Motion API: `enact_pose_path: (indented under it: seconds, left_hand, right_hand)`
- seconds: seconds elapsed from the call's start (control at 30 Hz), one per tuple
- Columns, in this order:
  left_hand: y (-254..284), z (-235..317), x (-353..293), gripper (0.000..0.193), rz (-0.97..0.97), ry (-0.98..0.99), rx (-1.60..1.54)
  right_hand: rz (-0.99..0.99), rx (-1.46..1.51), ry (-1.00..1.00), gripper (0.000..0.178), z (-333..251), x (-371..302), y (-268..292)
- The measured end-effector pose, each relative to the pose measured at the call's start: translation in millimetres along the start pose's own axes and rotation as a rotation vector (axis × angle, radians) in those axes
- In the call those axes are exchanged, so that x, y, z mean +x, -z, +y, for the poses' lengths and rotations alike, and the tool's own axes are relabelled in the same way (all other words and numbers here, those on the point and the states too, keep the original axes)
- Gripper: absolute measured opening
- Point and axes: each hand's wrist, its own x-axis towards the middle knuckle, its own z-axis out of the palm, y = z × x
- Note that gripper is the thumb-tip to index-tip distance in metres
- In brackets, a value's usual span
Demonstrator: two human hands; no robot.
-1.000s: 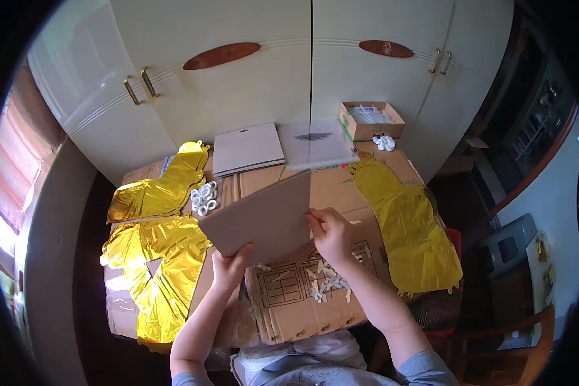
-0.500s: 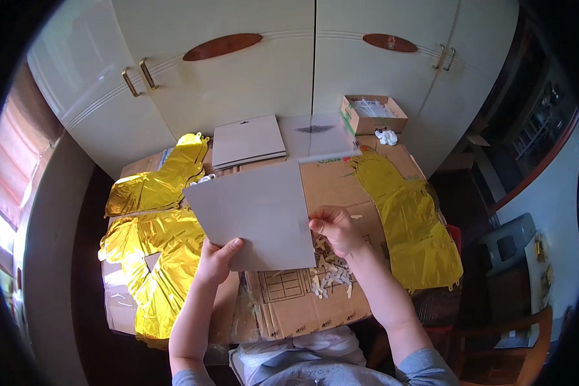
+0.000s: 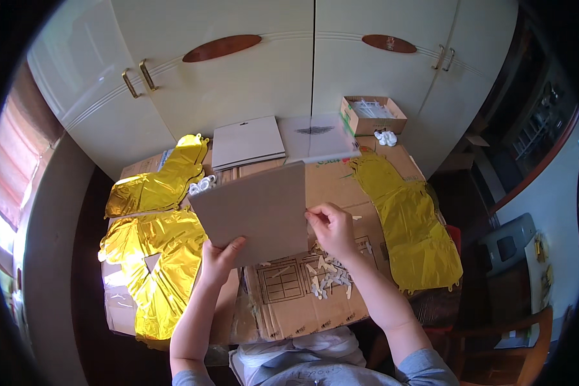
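Note:
A flat grey cardboard sheet (image 3: 254, 212) is held up, tilted, above the middle of the table. My left hand (image 3: 220, 258) grips its lower left edge, thumb on the face and the other fingers hidden behind. At the right edge, my right hand (image 3: 331, 228) is closed in a pinch, the fingertips at the sheet's border. Under the right wrist lies a loose pile of small pale cut pieces (image 3: 330, 278) on brown cardboard (image 3: 315, 315). A bunch of white rings (image 3: 202, 184) shows just beyond the sheet's left corner.
Shiny gold foil sheets lie at the left (image 3: 164, 257) and the right (image 3: 408, 225). Toward the back are a stack of grey boards (image 3: 248, 141), a clear plastic sheet (image 3: 318, 135), a small box of white sticks (image 3: 374, 116) and a white bundle (image 3: 386, 137). Cabinets (image 3: 238, 83) stand behind.
The sheet has tilted, its face turning darker and its lower edge rising, so more of the white rings and small pieces shows. My right hand has shifted slightly left and up along its edge.

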Motion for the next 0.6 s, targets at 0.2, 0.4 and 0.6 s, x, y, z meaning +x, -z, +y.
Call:
enact_pose_path:
  seconds: [0.2, 0.4, 0.6]
  left_hand:
    - [-7, -4, -9, 0.010, 0.020, -0.199, 0.187]
    - [16, 5, 3, 0.022, -0.093, 0.203, -0.267]
    - [10, 2, 0, 0.033, -0.116, 0.402, -0.437]
  right_hand:
    - [0.182, -0.351, 0.247, 0.005, -7, -2, -4]
    - [-0.256, 0.554, -0.194, 0.003, -2, 0, 8]
    - [-0.503, 0.987, -0.316, 0.006, -5, -7, 11]
